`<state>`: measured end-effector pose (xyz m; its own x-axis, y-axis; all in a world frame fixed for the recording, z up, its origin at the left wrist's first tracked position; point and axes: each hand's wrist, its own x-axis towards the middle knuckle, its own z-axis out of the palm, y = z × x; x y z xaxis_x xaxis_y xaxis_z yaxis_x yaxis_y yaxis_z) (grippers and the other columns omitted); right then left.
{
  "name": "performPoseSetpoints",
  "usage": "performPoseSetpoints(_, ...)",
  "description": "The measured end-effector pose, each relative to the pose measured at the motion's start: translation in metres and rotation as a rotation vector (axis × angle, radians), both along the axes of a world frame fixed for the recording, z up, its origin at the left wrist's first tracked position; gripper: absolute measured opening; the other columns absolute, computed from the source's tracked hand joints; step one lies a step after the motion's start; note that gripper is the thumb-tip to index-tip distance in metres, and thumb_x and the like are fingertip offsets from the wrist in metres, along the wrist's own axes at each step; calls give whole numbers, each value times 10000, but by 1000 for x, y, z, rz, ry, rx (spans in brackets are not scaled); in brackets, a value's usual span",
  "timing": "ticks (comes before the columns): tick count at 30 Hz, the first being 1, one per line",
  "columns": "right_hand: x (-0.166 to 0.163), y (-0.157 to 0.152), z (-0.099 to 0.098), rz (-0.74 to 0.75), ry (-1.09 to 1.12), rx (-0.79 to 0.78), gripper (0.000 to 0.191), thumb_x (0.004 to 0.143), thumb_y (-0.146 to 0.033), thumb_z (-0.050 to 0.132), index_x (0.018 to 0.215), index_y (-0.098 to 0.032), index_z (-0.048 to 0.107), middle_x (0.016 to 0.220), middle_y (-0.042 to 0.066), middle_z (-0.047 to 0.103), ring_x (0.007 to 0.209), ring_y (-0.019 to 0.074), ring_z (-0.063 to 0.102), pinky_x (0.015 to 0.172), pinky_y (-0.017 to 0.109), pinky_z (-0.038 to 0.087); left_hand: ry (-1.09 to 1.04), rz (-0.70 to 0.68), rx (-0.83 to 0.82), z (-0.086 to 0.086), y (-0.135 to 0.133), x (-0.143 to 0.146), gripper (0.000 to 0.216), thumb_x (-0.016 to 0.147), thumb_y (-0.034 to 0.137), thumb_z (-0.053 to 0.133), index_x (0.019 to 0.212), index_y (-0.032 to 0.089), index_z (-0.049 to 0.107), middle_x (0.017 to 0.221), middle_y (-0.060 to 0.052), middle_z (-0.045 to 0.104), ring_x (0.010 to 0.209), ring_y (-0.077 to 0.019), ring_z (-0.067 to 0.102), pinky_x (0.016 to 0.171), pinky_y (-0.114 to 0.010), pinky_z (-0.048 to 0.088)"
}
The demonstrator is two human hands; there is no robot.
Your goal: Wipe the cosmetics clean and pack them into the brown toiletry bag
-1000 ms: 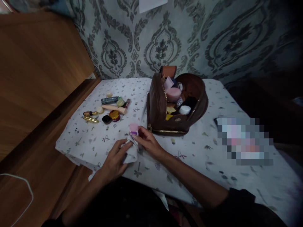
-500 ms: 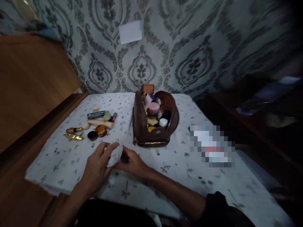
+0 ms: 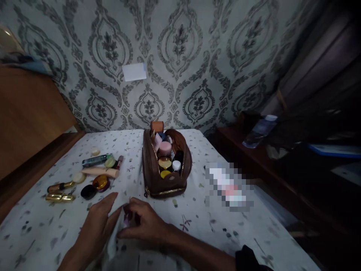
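Near the table's front edge, my left hand (image 3: 97,222) has its thumb and fingers stretched apart, with a pale, blurred area beside them. My right hand (image 3: 145,220) faces it, fingers and thumb curled around something small and pale purple (image 3: 126,219) that I cannot make out. Just beyond my hands stands a brown zip bag (image 3: 165,186), unzipped, holding a pink-lidded jar (image 3: 165,149), a white-capped bottle (image 3: 176,166), gold and yellow lids and other cosmetics. To the left lie an amber jar (image 3: 101,183), a black round lid (image 3: 88,192) and a beige tube (image 3: 101,172).
Two gold lipstick-like tubes (image 3: 59,197), a teal tube (image 3: 94,160) and small round pots lie at the left of the patterned cloth (image 3: 197,241). A blurred-out item (image 3: 228,186) lies on the right. A water bottle (image 3: 260,131) rests on the dark furniture beyond.
The view has swung right and upward. The white round thing I held in both hands is no longer clearly seen. My left fingers have spread apart. The bag and the loose cosmetics have stayed put.
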<state>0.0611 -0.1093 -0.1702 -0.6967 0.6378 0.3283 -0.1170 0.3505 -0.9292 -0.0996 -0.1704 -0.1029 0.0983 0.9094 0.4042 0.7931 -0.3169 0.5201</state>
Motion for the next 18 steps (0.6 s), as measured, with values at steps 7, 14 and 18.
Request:
performPoseSetpoints(7,2,5,1,12,18,-122,541,596,-549,854,953,-176,693,857,-17,559,730,112,504,675,232,420,-292,9,-114,-2,20,-11,384,870,521,584,891,175,748,822,-58,767,757,-221,718,707,-263,592)
performPoseSetpoints(14,3,9,6,-15,3,-139,500,568,-455,894,906,-166,664,761,-59,521,623,63,437,589,186,368,-330,134,-101,-27,33,-24,367,777,540,671,770,179,735,771,-49,759,765,-236,727,766,-309,605)
performPoseSetpoints(18,5,10,4,-30,-7,-152,450,610,-407,874,918,-161,657,719,-67,504,617,65,432,573,185,346,-278,87,-114,-36,39,-30,319,804,473,634,780,168,723,802,-60,769,721,-230,729,701,-296,611)
